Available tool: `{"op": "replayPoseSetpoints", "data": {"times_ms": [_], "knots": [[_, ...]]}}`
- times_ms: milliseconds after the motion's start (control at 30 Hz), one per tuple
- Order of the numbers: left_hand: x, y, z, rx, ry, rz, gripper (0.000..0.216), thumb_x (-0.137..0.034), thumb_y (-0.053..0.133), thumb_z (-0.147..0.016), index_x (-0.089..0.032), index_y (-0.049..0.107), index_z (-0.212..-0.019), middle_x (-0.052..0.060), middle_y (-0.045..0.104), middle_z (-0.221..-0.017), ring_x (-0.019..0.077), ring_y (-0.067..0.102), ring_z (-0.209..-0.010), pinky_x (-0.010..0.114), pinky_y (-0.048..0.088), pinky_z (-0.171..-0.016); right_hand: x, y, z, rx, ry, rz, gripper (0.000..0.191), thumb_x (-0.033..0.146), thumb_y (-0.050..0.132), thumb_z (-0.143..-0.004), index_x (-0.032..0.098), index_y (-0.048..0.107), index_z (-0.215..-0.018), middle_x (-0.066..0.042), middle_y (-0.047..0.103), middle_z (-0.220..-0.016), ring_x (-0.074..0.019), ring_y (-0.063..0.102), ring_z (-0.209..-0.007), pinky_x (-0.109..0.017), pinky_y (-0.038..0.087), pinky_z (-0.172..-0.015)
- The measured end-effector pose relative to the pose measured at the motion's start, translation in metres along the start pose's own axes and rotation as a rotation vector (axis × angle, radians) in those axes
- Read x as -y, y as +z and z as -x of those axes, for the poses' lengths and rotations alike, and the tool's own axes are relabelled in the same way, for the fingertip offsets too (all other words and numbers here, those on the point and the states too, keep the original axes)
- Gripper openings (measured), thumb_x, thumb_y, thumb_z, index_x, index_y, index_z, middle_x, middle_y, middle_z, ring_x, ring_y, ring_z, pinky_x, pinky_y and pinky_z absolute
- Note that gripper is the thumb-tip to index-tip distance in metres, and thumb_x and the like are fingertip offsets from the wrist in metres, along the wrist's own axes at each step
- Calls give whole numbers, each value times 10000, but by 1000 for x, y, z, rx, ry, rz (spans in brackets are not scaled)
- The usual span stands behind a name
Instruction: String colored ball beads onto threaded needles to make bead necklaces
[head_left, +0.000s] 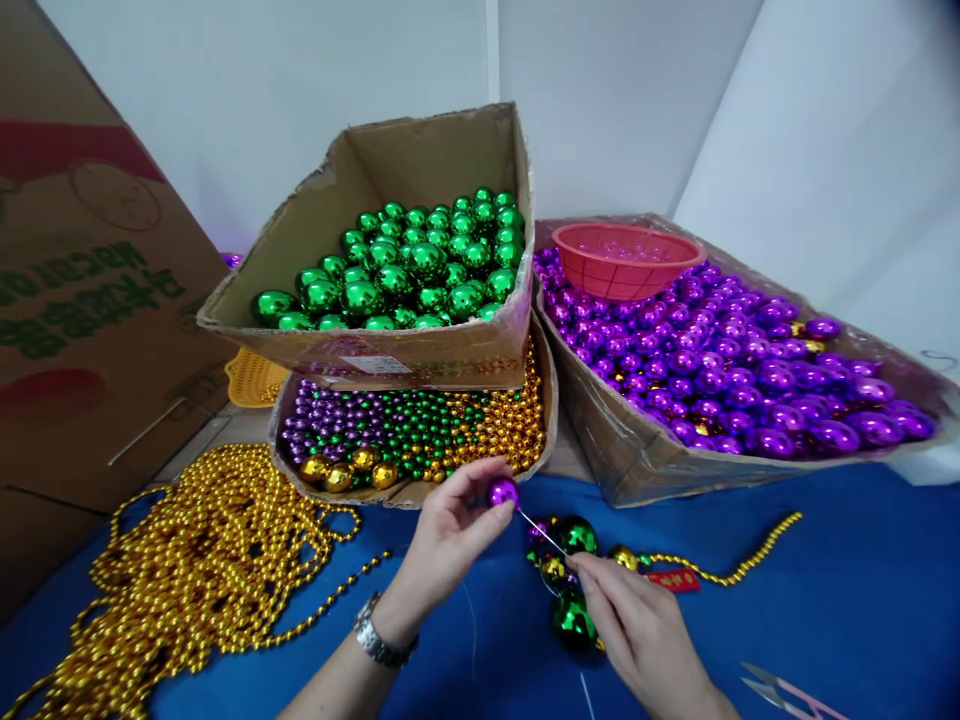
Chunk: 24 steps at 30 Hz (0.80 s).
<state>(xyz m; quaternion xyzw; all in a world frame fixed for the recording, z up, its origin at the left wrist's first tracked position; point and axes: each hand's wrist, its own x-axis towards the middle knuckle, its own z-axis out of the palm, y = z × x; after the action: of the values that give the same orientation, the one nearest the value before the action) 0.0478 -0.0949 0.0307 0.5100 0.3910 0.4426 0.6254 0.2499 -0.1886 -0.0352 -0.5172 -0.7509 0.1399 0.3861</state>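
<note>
Between its thumb and fingers my left hand [457, 525] pinches a shiny purple ball [502, 492]. A thin pale cord [544, 530] runs from that ball to my right hand [637, 625], whose thumb and forefinger are closed on it. Just behind and left of the right hand lies a cluster of ornament balls, with a large green ball [574, 620] in front and another green ball [577, 535] behind. A gold bead strand [731, 578] stretches right from the cluster, beside a small red tag [673, 581]. My right fingers hide part of the cluster.
A carton of green balls [424, 262] sits above a tray of small mixed beads [397, 430]. Purple balls [750, 370] fill the right carton, with a red basket [626, 262] on top. Gold bead strands [210, 560] are heaped left; scissors [784, 690] lie front right.
</note>
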Motion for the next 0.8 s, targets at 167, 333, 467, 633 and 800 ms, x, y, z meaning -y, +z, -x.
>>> {"op": "replayPoseSetpoints", "data": {"times_ms": [167,333,467,633,800], "knots": [[8,1,4,40,-14,16,448,-203,696,-754,-180,527,-1168,111,619,-1162,201,572,-1048,310,470,-891,-4,4,-1,14,54,-102,256,142,446,-916,231,565,-1124,-30,695,-1008,-159,667,-892,-228,524,-774],[11,-1,7,65,-15,21,443,-189,688,-766,-181,503,-1168,110,606,-1169,181,563,-1040,291,471,-877,-10,8,2,17,36,-72,257,151,452,-917,242,554,-1134,-30,691,-1003,-166,663,-886,-239,523,-769],[8,0,10,69,18,-20,454,-179,698,-754,-184,505,-1165,98,605,-1165,167,568,-1024,274,479,-871,-13,10,2,5,-1,-35,274,142,448,-917,239,534,-1158,-41,684,-1000,-171,657,-882,-260,519,-778],[5,1,13,78,21,-7,464,-167,708,-740,-185,509,-1159,92,609,-1145,170,576,-1014,280,490,-861,-15,6,2,41,-7,-85,246,147,448,-923,245,548,-1125,-33,680,-972,-156,655,-889,-234,510,-786],[6,1,15,113,62,-14,472,-151,710,-736,-188,507,-1161,94,604,-1149,188,573,-1035,306,487,-882,-19,8,4,27,12,-75,236,156,446,-923,234,549,-1121,-45,676,-957,-165,656,-866,-240,514,-752]]}}
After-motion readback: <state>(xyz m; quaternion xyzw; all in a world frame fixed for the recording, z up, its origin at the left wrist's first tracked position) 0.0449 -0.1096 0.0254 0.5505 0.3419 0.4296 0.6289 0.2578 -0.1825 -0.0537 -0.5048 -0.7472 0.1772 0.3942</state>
